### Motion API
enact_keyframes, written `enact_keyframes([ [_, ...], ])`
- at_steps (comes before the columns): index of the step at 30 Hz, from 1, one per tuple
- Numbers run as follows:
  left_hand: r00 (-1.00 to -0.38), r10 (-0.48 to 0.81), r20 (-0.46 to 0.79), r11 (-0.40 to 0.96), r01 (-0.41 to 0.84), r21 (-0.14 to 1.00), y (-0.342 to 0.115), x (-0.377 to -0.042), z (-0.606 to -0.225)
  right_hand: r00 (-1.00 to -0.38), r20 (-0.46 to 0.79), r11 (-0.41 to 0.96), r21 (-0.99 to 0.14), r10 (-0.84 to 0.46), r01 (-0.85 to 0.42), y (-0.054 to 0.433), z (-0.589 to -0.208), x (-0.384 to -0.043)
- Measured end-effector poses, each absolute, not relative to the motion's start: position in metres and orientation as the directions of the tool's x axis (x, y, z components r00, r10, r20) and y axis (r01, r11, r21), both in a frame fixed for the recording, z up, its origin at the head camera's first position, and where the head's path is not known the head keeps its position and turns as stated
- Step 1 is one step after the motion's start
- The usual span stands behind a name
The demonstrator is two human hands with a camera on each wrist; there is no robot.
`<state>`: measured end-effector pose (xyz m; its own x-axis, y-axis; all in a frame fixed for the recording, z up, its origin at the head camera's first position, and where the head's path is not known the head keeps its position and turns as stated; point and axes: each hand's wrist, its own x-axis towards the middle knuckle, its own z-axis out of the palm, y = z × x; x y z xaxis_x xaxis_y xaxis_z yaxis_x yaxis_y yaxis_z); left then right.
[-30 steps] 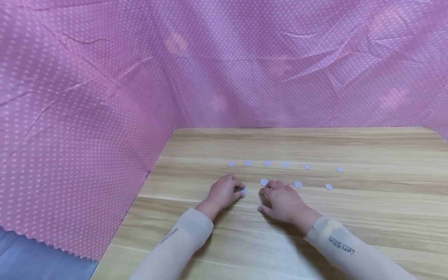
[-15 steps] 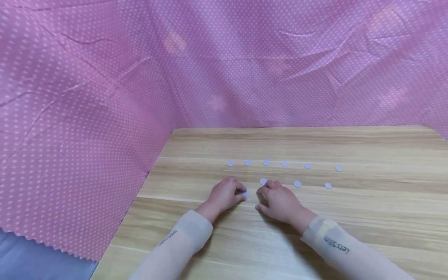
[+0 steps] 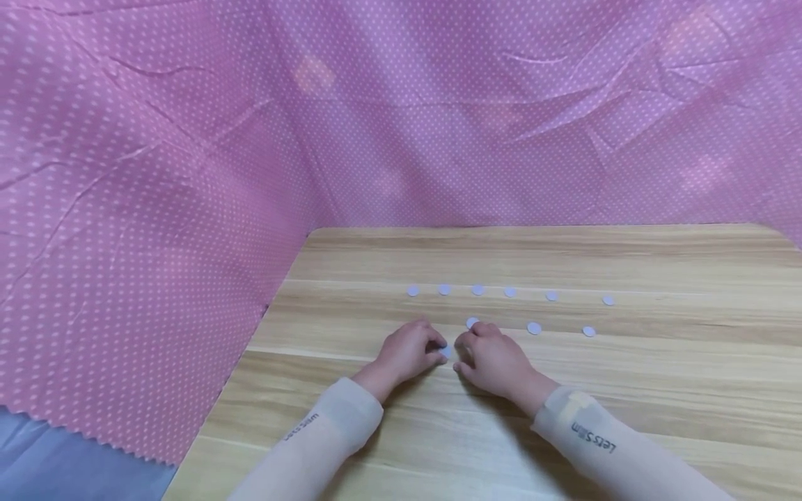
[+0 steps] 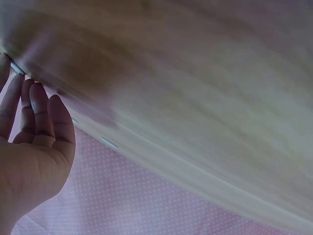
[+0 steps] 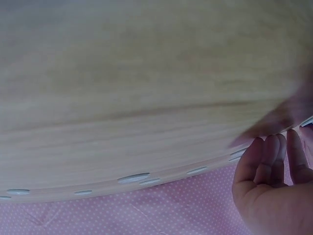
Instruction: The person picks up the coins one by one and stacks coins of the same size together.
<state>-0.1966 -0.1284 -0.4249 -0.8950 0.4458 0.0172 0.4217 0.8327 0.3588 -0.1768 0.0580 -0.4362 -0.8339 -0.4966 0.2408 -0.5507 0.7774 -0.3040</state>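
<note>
In the head view my left hand [image 3: 410, 351] pinches a small white round disc [image 3: 445, 352] at the tabletop, thumb and fingertips at its edge. The same disc [image 4: 17, 67] appears edge-on between thumb and finger in the left wrist view. Just to its right, my right hand [image 3: 498, 362] is low over the table, its fingers bent loosely and its thumb apart from them, with nothing between. Its fingertips partly cover another white disc [image 3: 472, 323] lying behind them. Two more discs, a middle one [image 3: 534, 328] and a right one [image 3: 589, 332], lie farther right in that row.
Behind them, several white discs [image 3: 478, 289] form a second row across the wooden table [image 3: 564, 257]. Pink dotted cloth [image 3: 476, 153] hangs along the table's back and left sides. Blue-grey fabric [image 3: 75, 459] shows at the lower left.
My left hand has slid slightly right and nearer the body with its disc. My right hand has moved left toward it, so the hands are closer together. The other discs stay put.
</note>
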Motion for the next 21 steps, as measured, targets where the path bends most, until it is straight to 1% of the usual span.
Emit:
enact_keyframes([
  [6,-0.888,0.459,0.012,0.824,0.431,0.367,-0.1275,-0.1949,-0.4261,-0.843,0.223,0.781,-0.318,-0.49,-0.538,0.0552,-0.4351,-0.1758],
  [13,-0.876,0.481,0.035,0.804,0.457,0.38,-0.1267,-0.1935,-0.428,-0.838,0.219,0.774,-0.322,-0.5,-0.546,0.0509,-0.4356,-0.1767],
  [21,-0.879,0.475,0.036,0.8,0.448,0.398,-0.126,-0.1925,-0.4257,-0.844,0.223,0.773,-0.34,-0.487,-0.536,0.0477,-0.4369,-0.1766],
])
